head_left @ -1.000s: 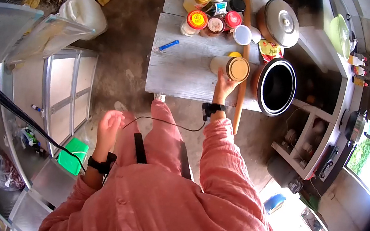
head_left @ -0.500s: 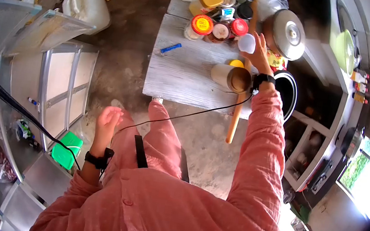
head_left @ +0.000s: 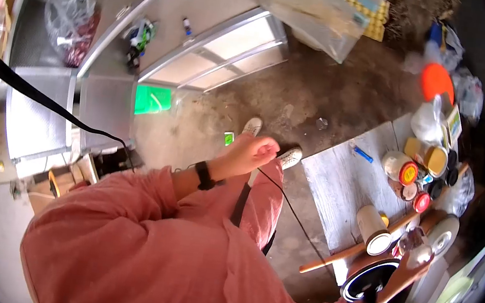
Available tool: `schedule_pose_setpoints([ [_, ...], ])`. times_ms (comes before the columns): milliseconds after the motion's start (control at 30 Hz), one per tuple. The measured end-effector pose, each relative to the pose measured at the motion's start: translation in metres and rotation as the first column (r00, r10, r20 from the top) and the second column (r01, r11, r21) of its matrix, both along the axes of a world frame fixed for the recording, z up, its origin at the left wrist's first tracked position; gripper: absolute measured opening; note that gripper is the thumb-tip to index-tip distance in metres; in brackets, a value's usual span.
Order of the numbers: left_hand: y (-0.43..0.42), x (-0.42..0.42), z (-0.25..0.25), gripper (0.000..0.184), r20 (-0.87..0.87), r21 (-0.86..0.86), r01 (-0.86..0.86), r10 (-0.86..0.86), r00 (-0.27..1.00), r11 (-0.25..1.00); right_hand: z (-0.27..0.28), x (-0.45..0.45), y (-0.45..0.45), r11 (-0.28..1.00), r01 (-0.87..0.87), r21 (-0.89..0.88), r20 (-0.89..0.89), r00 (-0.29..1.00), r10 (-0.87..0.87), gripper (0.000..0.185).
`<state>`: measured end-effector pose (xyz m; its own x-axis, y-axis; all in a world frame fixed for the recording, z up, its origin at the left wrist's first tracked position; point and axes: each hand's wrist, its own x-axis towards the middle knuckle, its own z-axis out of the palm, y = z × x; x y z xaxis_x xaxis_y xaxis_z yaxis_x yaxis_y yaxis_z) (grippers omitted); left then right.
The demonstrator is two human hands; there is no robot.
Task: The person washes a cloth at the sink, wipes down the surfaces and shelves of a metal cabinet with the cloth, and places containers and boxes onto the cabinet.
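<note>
My right hand (head_left: pixel 409 273), at the far right edge of the table, is closed around a clear cup (head_left: pixel 420 256). Below it sits a black-rimmed pot (head_left: pixel 364 279), and beside it a lidded metal pot (head_left: pixel 443 234). A pale canister with a brown inside (head_left: pixel 373 229) lies tilted close by, next to a wooden stick (head_left: pixel 326 264). Over my lap my left hand (head_left: pixel 249 154) hangs with its fingers curled in; nothing shows in it. A thin black cable runs between my two wrists.
On the grey wooden table (head_left: pixel 337 183) lie a blue packet (head_left: pixel 362 154) and several jars, one with a red and yellow lid (head_left: pixel 408 173). Glass-panelled cabinets (head_left: pixel 232 51) stand at the upper left, with a green box (head_left: pixel 153 100) on the floor.
My view has swung to the left, so the table now appears lower right. My right hand has moved with the cup beyond the stick, near the pots. My left hand's fingers are more curled.
</note>
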<state>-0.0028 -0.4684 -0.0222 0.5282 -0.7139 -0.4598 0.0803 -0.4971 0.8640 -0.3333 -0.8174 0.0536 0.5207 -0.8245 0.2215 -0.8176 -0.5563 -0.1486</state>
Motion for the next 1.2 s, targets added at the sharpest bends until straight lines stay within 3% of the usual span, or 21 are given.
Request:
schedule_pose_setpoints([
  [67, -0.01, 0.012, 0.02, 0.047, 0.035, 0.009, 0.02, -0.02, 0.999, 1.0, 0.038, 0.062, 0.052, 0.979, -0.156, 0.131, -0.001, 0.987, 0.158, 0.07],
  [100, -0.014, 0.016, 0.023, 0.058, 0.199, -0.081, 0.073, -0.056, 0.978, 0.994, 0.039, 0.096, 0.08, 0.94, -0.227, 0.255, 0.1, 0.973, 0.208, 0.072],
  [133, -0.014, 0.02, 0.025, 0.07, 0.354, -0.165, 0.138, -0.073, 0.932, 0.977, 0.036, 0.133, 0.108, 0.882, -0.301, 0.363, 0.196, 0.95, 0.244, 0.074],
  [200, -0.013, 0.03, 0.032, 0.074, 0.409, -0.19, 0.177, -0.086, 0.908, 0.966, 0.022, 0.2, 0.161, 0.767, -0.477, 0.429, 0.219, 0.879, 0.424, 0.082],
  [267, -0.005, 0.047, 0.023, 0.078, 0.494, -0.216, 0.245, -0.111, 0.862, 0.945, -0.011, 0.256, 0.203, 0.589, -0.664, 0.461, 0.446, 0.747, 0.493, 0.084],
  [300, 0.006, 0.056, 0.008, 0.082, 0.567, -0.2, 0.189, -0.044, 0.822, 0.961, -0.017, 0.283, 0.221, 0.537, -0.666, 0.518, 0.46, 0.746, 0.482, 0.087],
  [367, 0.028, 0.071, 0.001, 0.089, 0.454, -0.193, -0.043, 0.128, 0.882, 0.98, -0.04, 0.327, 0.25, 0.532, -0.731, 0.427, 0.551, 0.677, 0.488, 0.092],
  [433, 0.053, 0.108, -0.005, 0.085, 0.545, -0.306, -0.186, 0.332, 0.77, 0.934, -0.042, 0.358, 0.267, 0.409, -0.779, 0.475, 0.677, 0.621, 0.395, 0.095],
  [533, 0.075, 0.193, -0.036, 0.082, 0.169, -0.52, -0.469, 0.624, 0.763, 0.714, -0.043, 0.373, 0.28, 0.388, -0.747, 0.54, 0.744, 0.639, 0.195, 0.091],
  [567, 0.071, 0.222, -0.027, 0.079, 0.039, -0.477, -0.599, 0.697, 0.716, 0.643, -0.052, 0.371, 0.283, 0.451, -0.724, 0.521, 0.733, 0.651, 0.198, 0.086],
  [733, 0.051, 0.378, -0.072, 0.075, 0.204, -0.571, -0.542, 0.745, 0.635, 0.617, -0.095, 0.32, 0.288, 0.569, -0.497, 0.656, 0.563, 0.824, 0.07, 0.079],
  [867, 0.03, 0.431, -0.091, 0.078, 0.403, -0.49, -0.39, 0.599, 0.692, 0.78, -0.12, 0.267, 0.283, 0.663, -0.295, 0.688, 0.415, 0.91, -0.025, 0.083],
  [900, 0.025, 0.437, -0.098, 0.078, 0.351, -0.496, -0.391, 0.59, 0.727, 0.776, -0.121, 0.256, 0.278, 0.668, -0.248, 0.701, 0.378, 0.924, -0.053, 0.081],
  [933, 0.026, 0.449, -0.107, 0.072, 0.385, -0.378, -0.417, 0.55, 0.741, 0.827, -0.128, 0.245, 0.274, 0.7, -0.217, 0.68, 0.366, 0.928, -0.068, 0.08],
  [967, 0.031, 0.472, -0.134, 0.092, 0.522, -0.141, -0.504, 0.496, 0.693, 0.852, -0.133, 0.236, 0.268, 0.694, -0.213, 0.688, 0.389, 0.915, -0.106, 0.08],
  [1033, 0.027, 0.459, -0.114, 0.063, 0.352, -0.151, -0.347, 0.379, 0.856, 0.926, -0.139, 0.222, 0.245, 0.683, -0.16, 0.713, 0.435, 0.865, -0.251, 0.08],
  [1067, 0.028, 0.472, -0.126, 0.044, 0.525, -0.106, -0.359, 0.359, 0.772, 0.927, -0.14, 0.217, 0.231, 0.669, -0.133, 0.731, 0.461, 0.819, -0.341, 0.079],
  [1100, 0.029, 0.466, -0.121, 0.041, 0.38, -0.203, -0.278, 0.337, 0.861, 0.939, -0.141, 0.215, 0.215, 0.697, -0.098, 0.711, 0.485, 0.786, -0.384, 0.077],
  [1133, 0.034, 0.468, -0.118, 0.026, 0.42, -0.206, -0.158, 0.233, 0.877, 0.966, -0.144, 0.211, 0.196, 0.721, -0.08, 0.688, 0.52, 0.747, -0.413, 0.075],
  [1167, 0.024, 0.451, -0.108, 0.035, 0.239, -0.298, -0.256, 0.331, 0.913, 0.92, -0.157, 0.203, 0.173, 0.764, -0.069, 0.642, 0.588, 0.684, -0.432, 0.071],
  [1200, 0.021, 0.45, -0.111, 0.052, 0.306, -0.239, -0.355, 0.417, 0.856, 0.904, -0.169, 0.199, 0.151, 0.799, -0.071, 0.598, 0.655, 0.618, -0.435, 0.066],
])
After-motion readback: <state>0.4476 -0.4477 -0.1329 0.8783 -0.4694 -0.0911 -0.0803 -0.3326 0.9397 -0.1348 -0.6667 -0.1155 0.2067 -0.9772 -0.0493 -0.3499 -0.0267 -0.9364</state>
